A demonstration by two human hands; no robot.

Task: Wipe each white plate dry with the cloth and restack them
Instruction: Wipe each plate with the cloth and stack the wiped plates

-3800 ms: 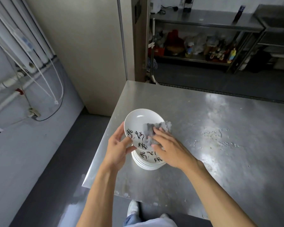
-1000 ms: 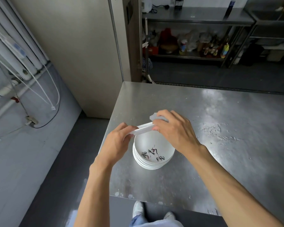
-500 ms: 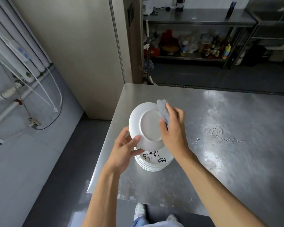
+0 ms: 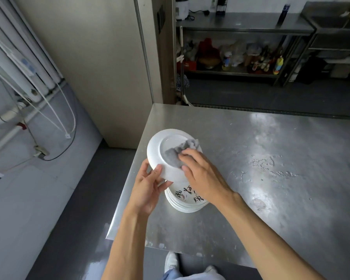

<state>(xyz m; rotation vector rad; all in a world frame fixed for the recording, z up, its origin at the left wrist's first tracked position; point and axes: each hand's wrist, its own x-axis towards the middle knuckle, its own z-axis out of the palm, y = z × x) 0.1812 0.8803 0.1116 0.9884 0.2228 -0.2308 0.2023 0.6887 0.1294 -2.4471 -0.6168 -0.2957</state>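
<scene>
A white plate (image 4: 160,150) is tilted up above the table with its plain underside facing me. My left hand (image 4: 148,186) grips its lower rim, thumb on the underside. My right hand (image 4: 200,170) presses a crumpled grey cloth (image 4: 178,151) against the underside. Below both hands a stack of white plates (image 4: 185,201) with black brush lettering sits on the steel table (image 4: 261,178) near its left edge. My right hand hides part of the stack.
The table's left edge and near corner (image 4: 111,235) lie close to the stack, with grey floor beyond. Water spots (image 4: 265,166) mark the tabletop to the right. A steel shelf unit (image 4: 240,47) with bottles stands at the back.
The plate was wiped face up, then flipped over; its underside now faces me. The cloth has moved from the plate's right rim onto the middle of the underside.
</scene>
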